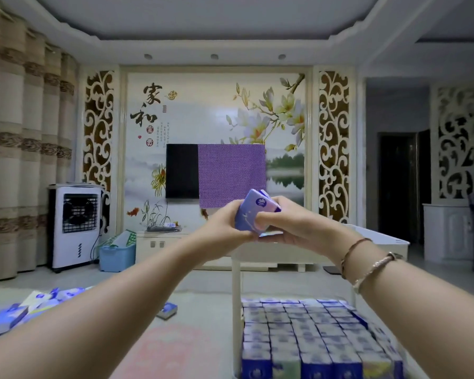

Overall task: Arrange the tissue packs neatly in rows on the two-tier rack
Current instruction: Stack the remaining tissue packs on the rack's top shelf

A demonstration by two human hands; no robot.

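Note:
Both my hands hold a small bundle of purple tissue packs (253, 210) out in front of me at arm's length. My left hand (225, 228) grips its left side and my right hand (288, 222) grips its right side and underside. Below, the white two-tier rack (236, 283) stands at the lower right; its lower tier is filled with rows of blue-purple tissue packs (307, 332). The rack's upper tier (381, 237) shows behind my right wrist, and what lies on it is hidden. More packs (8, 315) lie loose on the floor at the lower left.
A single tissue pack (167, 310) lies on the floor left of the rack, beyond a pink mat (173, 348). A white air cooler (75, 228) and blue basket (117, 257) stand at the far left; a TV cabinet (175, 242) runs along the wall.

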